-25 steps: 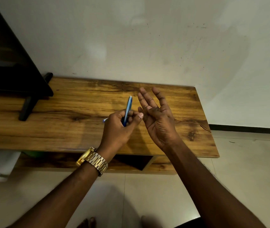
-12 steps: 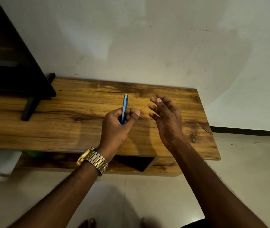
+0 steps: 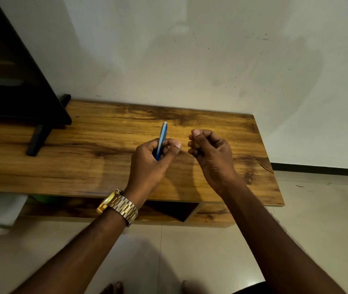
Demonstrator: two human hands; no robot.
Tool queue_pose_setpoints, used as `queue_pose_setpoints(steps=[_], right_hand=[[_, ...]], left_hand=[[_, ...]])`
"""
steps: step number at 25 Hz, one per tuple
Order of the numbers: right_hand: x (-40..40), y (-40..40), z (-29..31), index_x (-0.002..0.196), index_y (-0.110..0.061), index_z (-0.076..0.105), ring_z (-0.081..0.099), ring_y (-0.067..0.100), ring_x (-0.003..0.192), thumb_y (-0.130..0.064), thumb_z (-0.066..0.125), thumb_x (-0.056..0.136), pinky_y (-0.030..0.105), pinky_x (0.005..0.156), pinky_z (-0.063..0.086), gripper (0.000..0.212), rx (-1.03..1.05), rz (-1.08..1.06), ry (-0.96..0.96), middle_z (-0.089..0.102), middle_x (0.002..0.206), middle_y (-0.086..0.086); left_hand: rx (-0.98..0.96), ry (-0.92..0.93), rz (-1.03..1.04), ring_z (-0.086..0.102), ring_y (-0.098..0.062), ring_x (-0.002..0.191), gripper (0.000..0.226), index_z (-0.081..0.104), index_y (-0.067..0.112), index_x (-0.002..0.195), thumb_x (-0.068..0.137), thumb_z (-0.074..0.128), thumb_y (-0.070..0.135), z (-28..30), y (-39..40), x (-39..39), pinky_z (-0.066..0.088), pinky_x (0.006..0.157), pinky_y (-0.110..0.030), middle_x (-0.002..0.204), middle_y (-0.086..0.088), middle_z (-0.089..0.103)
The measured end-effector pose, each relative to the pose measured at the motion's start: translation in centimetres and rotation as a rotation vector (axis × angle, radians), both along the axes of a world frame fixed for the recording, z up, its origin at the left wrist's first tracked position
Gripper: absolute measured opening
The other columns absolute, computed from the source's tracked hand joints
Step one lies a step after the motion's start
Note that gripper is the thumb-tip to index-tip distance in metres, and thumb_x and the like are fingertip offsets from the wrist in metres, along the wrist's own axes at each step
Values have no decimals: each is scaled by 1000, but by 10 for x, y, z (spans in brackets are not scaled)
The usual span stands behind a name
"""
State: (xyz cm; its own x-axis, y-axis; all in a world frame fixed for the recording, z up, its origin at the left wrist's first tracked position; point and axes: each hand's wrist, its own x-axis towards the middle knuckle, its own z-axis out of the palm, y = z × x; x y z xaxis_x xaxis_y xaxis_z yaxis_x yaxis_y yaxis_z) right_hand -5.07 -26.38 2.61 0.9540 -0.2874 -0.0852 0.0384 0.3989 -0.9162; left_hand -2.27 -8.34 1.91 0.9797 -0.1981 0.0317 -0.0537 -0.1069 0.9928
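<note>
Now clamps a slim blue stick (image 3: 163, 134) in the left grip (image 3: 149, 160), thumb and curled fingers round its lower half, pale tip pointing up and away. Shows the right grip (image 3: 209, 153) no longer spread palm-up as a second ago, but curled tight, apparently pinching a fine strand (image 3: 186, 136) at the index fingertip. Suggests a strand caught and ready for drawing out or threading. Holds the stick just left of the right grip, apart from it, both above the worktop (image 3: 84, 166), between its middle and right edge. Wears a gold watch (image 3: 118, 205) on the left wrist.
</note>
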Motion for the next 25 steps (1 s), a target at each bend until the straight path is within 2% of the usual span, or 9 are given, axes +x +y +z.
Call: queue_pose_setpoints(steps=[1, 2, 4, 6, 7, 10, 13, 21, 25], right_hand=[[0, -3, 1, 101, -10, 74, 74, 19, 90, -9, 68, 106, 30, 81, 62, 8, 50, -36, -24, 76, 97, 6], [0, -6, 3, 102, -10, 73, 76, 20, 93, -8, 66, 107, 31, 82, 64, 8, 93, -64, -58, 77, 99, 7], [1, -9, 5, 106, -7, 72, 79, 20, 95, -5, 63, 108, 29, 83, 65, 9, 128, -85, -130, 79, 100, 8], [1, -9, 6, 111, -5, 71, 80, 20, 95, -1, 59, 109, 28, 84, 65, 13, 127, -93, -171, 79, 101, 8], [1, -10, 5, 112, -5, 71, 80, 20, 95, 0, 58, 109, 28, 84, 65, 14, 117, -100, -176, 79, 101, 9], [1, -10, 4, 115, -2, 71, 79, 21, 94, 2, 60, 108, 28, 85, 64, 14, 62, -124, -172, 79, 101, 10], [0, -10, 1, 116, 0, 72, 79, 22, 93, -2, 64, 106, 30, 85, 65, 14, 25, -140, -156, 80, 99, 10], [-2, -10, -2, 122, 4, 70, 80, 26, 96, -8, 66, 107, 36, 88, 65, 19, -40, -119, -135, 81, 107, 17], [-3, -10, -1, 120, 1, 70, 80, 27, 98, -9, 65, 108, 38, 90, 65, 16, -46, -92, -141, 81, 108, 17]], left_hand=[[16, -3, -10, 58, -18, 65, 30, 81, 30, 102, 102, 64, 55, 0, 1, 1, 47, 61, -41, 75, 0, 65], [26, 8, -10, 53, -17, 65, 38, 81, 28, 109, 106, 55, 57, -1, 2, 2, 42, 62, -40, 77, 1, 62], [34, 27, -6, 53, -17, 74, 40, 79, 29, 119, 113, 44, 45, -5, 3, 6, 40, 68, -40, 89, -2, 66], [87, -20, -3, 55, -16, 73, 37, 79, 22, 113, 115, 45, 35, -6, 2, 7, 41, 67, -34, 93, -5, 71], [131, -64, -2, 57, -11, 73, 34, 79, 20, 112, 114, 48, 34, -6, 2, 6, 43, 66, -30, 92, 1, 71], [206, -176, 4, 69, -2, 97, 23, 79, 25, 123, 109, 62, 33, -3, 4, 6, 51, 76, -13, 107, 13, 76], [188, -222, 22, 72, -2, 104, 22, 80, 25, 122, 102, 73, 30, -3, 5, 7, 58, 86, -19, 112, 14, 78], [201, -273, 36, 73, -7, 104, 22, 80, 28, 118, 96, 80, 26, 1, 6, 5, 64, 92, -37, 113, 14, 77], [197, -268, 24, 72, -9, 106, 23, 80, 27, 119, 96, 80, 26, 3, 6, 4, 64, 92, -38, 114, 13, 77]])
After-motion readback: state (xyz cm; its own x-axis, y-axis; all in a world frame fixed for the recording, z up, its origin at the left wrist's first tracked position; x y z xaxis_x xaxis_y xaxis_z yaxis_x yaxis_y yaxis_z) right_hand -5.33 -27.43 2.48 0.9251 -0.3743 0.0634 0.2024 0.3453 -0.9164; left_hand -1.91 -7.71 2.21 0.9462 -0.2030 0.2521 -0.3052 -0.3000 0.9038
